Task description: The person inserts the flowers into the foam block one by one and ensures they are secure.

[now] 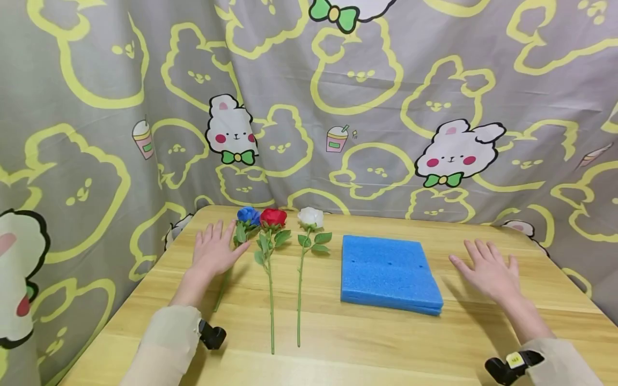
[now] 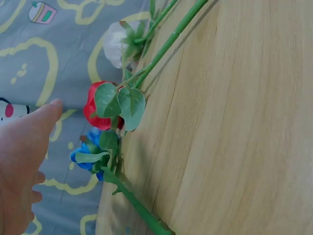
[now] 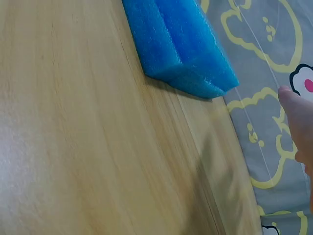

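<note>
My left hand (image 1: 217, 251), fingers spread and holding nothing, hovers over the stem of a blue rose (image 1: 248, 215) at the table's left side. Beside that lies a red rose (image 1: 273, 218), then a white rose (image 1: 310, 217), each with green leaves and a long stem pointing toward me. A square blue foam block (image 1: 390, 271) with small holes in its top lies right of the flowers. To the right of the foam, my right hand (image 1: 492, 271) is held with spread fingers and nothing in it. The left wrist view shows the left thumb (image 2: 46, 117) near the red and blue blooms.
The light wooden table (image 1: 318, 370) ends at the back against a grey curtain (image 1: 289, 80) with yellow bear outlines and white rabbits. More curtain hangs at both sides. Each wrist carries a small black camera, the left one (image 1: 212, 335) below its sleeve cuff.
</note>
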`<state>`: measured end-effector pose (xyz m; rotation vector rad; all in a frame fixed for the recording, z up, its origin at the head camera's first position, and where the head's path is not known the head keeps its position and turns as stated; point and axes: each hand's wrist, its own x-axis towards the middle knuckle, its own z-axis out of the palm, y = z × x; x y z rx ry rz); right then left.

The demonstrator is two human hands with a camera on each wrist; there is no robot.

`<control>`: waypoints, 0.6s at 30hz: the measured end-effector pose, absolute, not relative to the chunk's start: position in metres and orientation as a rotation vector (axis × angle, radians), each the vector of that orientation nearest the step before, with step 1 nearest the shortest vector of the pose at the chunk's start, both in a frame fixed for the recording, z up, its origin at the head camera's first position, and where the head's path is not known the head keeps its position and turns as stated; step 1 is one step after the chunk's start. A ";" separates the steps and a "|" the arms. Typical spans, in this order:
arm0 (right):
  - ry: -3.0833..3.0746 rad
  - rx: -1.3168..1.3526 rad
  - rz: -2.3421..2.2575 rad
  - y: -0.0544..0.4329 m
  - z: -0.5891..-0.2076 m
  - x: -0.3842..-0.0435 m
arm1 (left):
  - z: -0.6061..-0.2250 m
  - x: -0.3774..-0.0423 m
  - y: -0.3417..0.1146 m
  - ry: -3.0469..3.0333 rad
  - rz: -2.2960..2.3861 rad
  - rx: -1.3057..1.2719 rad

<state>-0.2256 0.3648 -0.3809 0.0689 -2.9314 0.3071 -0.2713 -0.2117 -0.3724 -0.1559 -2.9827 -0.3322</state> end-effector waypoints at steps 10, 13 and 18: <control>-2.883 0.105 0.337 0.361 -0.383 -0.222 | -0.372 -0.258 -0.218 -3.002 -0.330 -0.186; -2.862 0.124 0.357 0.359 -0.383 -0.220 | -0.373 -0.256 -0.219 -3.005 -0.328 -0.191; -2.800 0.157 0.454 0.352 -0.383 -0.215 | -0.379 -0.252 -0.220 -2.990 -0.335 -0.198</control>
